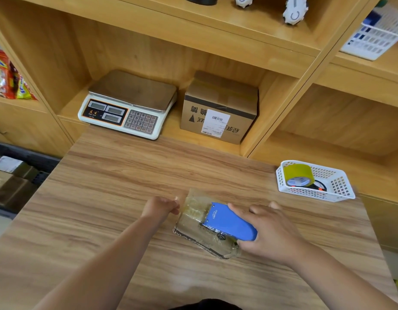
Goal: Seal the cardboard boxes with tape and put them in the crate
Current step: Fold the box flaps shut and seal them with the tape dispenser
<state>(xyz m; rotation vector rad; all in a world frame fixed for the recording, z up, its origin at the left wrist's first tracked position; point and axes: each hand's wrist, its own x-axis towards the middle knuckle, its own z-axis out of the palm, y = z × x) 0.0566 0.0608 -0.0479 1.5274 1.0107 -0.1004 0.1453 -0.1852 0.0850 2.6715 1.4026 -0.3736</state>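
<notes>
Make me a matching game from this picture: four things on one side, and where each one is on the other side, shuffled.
Things
1. blue plastic tape dispenser
2. olive-yellow roll of tape
3. white digital scale
4. small tape-wrapped cardboard box

Places
A. in the white plastic basket
B. on the wooden table, left hand holding its edge
C. on the wooden shelf
D. gripped by the right hand

Pairs: 1-D, 2-A, 3-C, 4-B
</notes>
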